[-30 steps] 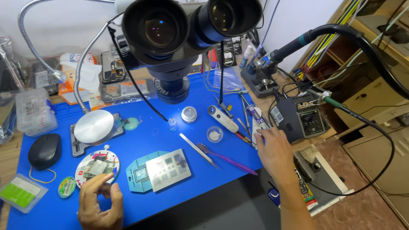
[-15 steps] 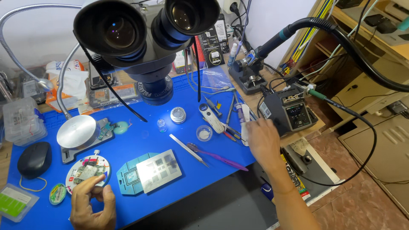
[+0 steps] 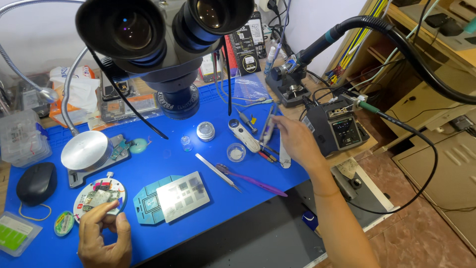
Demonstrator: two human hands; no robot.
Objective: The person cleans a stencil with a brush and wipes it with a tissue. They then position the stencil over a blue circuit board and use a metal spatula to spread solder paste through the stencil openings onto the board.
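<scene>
**Clerk:** Item one, changes since the earlier picture: the right hand [image 3: 296,141], which was lying low by the tool row at the mat's edge, is now lifting a pair of tweezers [image 3: 268,128] clear of the mat. The left hand [image 3: 103,239] is still sitting at the round board holder [image 3: 99,197].

**Checker:** State of the hands?

**Clerk:** The right hand is pinching the tweezers between thumb and fingertips, tips pointing toward 12 o'clock. The left hand is pinching the near rim of the round board holder, fingers curled, with a small circuit board [image 3: 97,197] lying on top of it.

**Checker:** Where is the holder lying relative to each hand?

**Clerk:** At 12 o'clock of the left hand, touching it; at roughly 8 o'clock of the right hand, well apart.

**Checker:** Surface?

**Clerk:** A blue work mat [image 3: 163,164]. Just at 3 o'clock of the holder, a metal stencil plate [image 3: 182,196] is resting on a teal pad. At 12 o'clock of the holder, a round silver heating plate [image 3: 87,151]. Between the hands, a second pair of tweezers [image 3: 217,171] and a purple pry tool [image 3: 253,180]. A black mouse [image 3: 36,182] is sitting at the mat's 9 o'clock edge.

**Checker:** Room?

**Clerk:** A stereo microscope [image 3: 163,34] is hanging over the mat's far side. A soldering station [image 3: 337,130] is standing at 3 o'clock of the right hand, cables trailing over a tiled floor [image 3: 411,233].
</scene>
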